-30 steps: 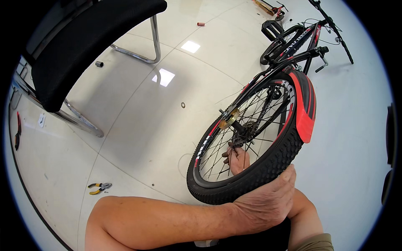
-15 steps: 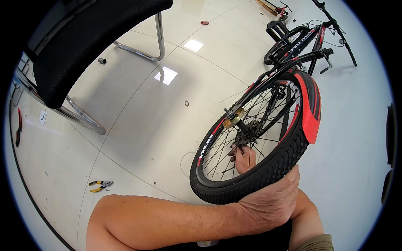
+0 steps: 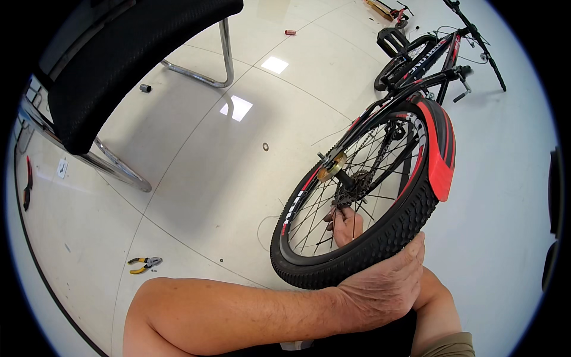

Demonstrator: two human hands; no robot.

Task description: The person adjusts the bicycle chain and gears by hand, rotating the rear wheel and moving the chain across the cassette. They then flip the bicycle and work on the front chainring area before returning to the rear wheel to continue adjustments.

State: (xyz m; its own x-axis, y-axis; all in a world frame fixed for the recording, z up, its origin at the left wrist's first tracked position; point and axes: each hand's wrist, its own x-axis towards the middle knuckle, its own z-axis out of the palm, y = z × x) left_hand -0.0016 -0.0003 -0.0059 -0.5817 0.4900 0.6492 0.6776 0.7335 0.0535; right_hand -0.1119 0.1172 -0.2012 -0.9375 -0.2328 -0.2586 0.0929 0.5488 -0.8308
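Note:
A bicycle lies across the right half of the view, its rear wheel (image 3: 351,275) tilted toward me, with a chunky black tire and a red-and-black mudguard (image 3: 441,172). My left hand (image 3: 380,284) grips the tire's near edge, its fingers curled round the far side and partly hidden. Beyond the tire, my right hand (image 3: 347,227) shows through the spokes. Its fingertips, darkened with grease, are pinched by the hub and sprockets (image 3: 355,189); whatever is between them is too small to make out. A brass-coloured brake drum (image 3: 332,168) sits on the axle's upper end.
Yellow-handled pliers (image 3: 145,264) lie on the tiles at lower left. A black chair (image 3: 119,65) with chrome legs stands upper left, near a grey socket (image 3: 146,88). A washer (image 3: 265,146), a red cylinder (image 3: 290,32) and a red-handled tool (image 3: 28,184) also lie on the floor.

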